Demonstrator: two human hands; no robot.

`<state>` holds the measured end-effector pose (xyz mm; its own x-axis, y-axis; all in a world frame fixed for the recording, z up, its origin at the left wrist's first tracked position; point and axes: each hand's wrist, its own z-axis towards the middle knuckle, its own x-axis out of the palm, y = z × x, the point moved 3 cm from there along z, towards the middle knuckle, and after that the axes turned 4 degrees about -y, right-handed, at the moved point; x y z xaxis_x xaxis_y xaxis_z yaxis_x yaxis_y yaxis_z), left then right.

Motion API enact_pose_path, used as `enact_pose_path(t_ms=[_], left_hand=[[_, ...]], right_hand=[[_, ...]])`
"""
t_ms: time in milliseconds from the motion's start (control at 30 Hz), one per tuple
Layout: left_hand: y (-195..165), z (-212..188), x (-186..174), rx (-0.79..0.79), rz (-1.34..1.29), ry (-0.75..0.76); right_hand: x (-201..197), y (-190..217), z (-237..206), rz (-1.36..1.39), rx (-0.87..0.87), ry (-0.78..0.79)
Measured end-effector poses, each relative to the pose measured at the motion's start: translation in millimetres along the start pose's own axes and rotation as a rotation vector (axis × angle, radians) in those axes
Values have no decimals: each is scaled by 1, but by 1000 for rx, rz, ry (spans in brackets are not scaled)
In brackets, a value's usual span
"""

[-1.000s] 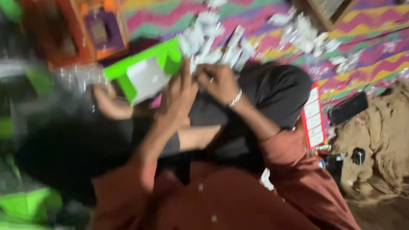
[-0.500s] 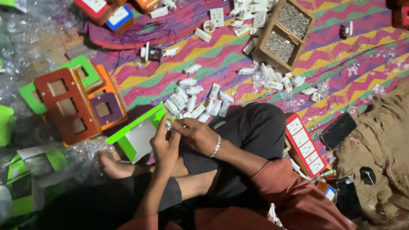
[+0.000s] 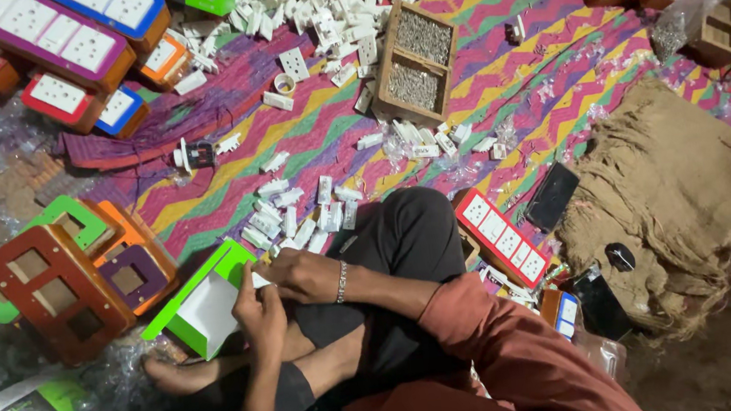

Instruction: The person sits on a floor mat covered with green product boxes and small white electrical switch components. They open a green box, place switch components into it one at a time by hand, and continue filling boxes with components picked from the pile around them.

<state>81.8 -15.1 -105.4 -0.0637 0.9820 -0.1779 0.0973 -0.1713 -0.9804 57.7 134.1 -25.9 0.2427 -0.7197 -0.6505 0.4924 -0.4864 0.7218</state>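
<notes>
**Both hands meet at the green frame's near edge**

The person sits cross-legged on a zigzag mat (image 3: 499, 103), and the green frame (image 3: 201, 306) rests tilted against the lap, its white panel facing up. Its long axis runs from lower left up to the right, and the upper right end lies under the hands. The left hand (image 3: 258, 312) is curled against the frame's right edge, fingers pressed together on it. The right hand (image 3: 301, 274) comes in from the right and touches the same end; its fingertips seem to pinch a small white piece there, though the piece is too small to make out. Both hands lie equally close to the frame.

Just left of the frame stands a brown-red frame (image 3: 57, 293) with an orange and purple one beside it. Above the frame, near the knee, loose white sockets (image 3: 291, 217) lie scattered. Farther up from it sits a wooden tray (image 3: 417, 62) of small metal parts.
</notes>
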Motion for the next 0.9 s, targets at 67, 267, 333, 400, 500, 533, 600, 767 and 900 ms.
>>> enact_pose_path(t_ms=[67,267,333,400,500,533,600,767,900], left_hand=[[3,-2,-1,-66,62,-24],[-7,2,2,-20,-106,-1],[-17,6,6,87,-141,15],[-25,9,9,12,-304,27],[-43,14,8,66,-104,-68],[-49,16,9,75,22,-66],[-57,20,8,117,166,-35],[-54,19,5,224,179,-61],[-33,22,-3,35,21,-156]], right_hand=[[0,-1,-2,-14,-19,3],[6,-15,-3,70,-2,-26],[8,-19,-4,14,39,37],[4,-28,-8,174,393,-2],[-16,-20,-1,8,170,-157],[-20,-16,2,-12,144,-155],[-30,-10,8,-75,97,-163],[-33,5,11,-81,65,-108],[-20,8,3,0,47,-88]])
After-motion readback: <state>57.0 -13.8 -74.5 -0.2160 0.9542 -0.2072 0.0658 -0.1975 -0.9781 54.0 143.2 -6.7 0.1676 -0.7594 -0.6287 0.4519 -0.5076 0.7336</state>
